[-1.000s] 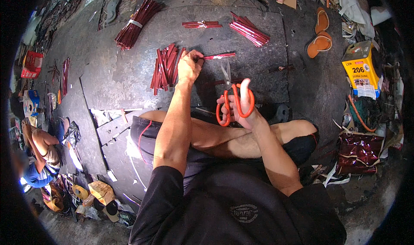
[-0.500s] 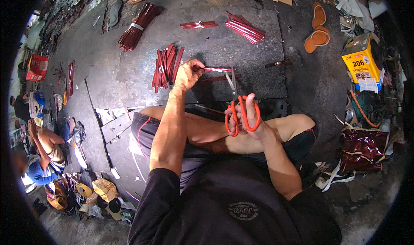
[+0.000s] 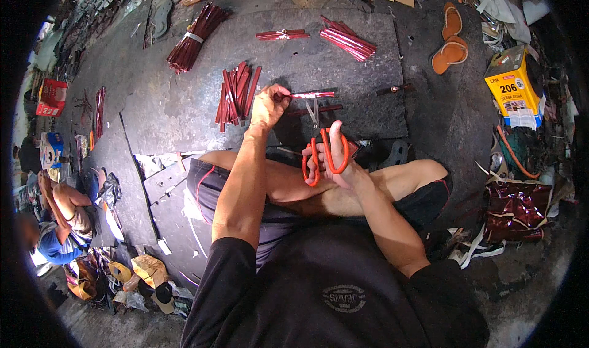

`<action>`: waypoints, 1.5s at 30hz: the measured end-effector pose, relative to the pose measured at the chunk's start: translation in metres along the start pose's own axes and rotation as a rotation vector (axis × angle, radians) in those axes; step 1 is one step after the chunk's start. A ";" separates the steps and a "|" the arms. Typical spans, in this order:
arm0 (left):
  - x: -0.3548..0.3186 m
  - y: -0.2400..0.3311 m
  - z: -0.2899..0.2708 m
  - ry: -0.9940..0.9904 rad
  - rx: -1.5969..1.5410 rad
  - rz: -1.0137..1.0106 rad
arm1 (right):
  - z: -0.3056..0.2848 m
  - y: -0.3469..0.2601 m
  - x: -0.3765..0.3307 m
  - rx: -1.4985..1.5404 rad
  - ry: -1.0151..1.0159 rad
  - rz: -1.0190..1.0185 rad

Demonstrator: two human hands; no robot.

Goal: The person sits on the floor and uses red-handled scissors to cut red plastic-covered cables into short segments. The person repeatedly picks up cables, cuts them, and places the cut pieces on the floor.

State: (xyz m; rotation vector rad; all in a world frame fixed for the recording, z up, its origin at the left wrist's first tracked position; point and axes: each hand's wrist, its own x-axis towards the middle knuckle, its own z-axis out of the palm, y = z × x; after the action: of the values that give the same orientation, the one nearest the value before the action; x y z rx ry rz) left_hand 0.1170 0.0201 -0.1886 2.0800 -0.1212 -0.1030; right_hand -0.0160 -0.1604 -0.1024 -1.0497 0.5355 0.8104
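From the head camera, we look down at a seated person's crossed legs on a dark floor. Just above centre, the left hand [image 3: 269, 106] pinches one end of a thin red strip [image 3: 311, 95], which runs left to right (its far end points toward the right of the frame). Just below it, the right hand [image 3: 334, 158] grips orange-handled scissors [image 3: 319, 145], blades pointing up at the strip's middle. We cannot tell whether the blades touch it. A loose pile of red strips [image 3: 235, 93] lies left of the hand; a tied bundle [image 3: 195, 36] sits upper left.
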 end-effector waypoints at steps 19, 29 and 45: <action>0.003 -0.008 0.002 -0.054 0.042 -0.023 | 0.002 0.003 0.014 0.047 0.021 0.020; 0.002 -0.004 0.002 -0.021 0.079 -0.014 | 0.001 0.002 0.017 0.060 -0.018 0.011; 0.002 -0.002 0.005 0.016 -0.017 -0.022 | 0.002 0.009 0.007 0.334 -0.019 0.085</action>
State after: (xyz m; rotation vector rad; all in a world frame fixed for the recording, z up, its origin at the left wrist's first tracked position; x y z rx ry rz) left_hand 0.1185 0.0169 -0.1930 2.0649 -0.0874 -0.1000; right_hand -0.0186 -0.1542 -0.1120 -0.7151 0.6772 0.7728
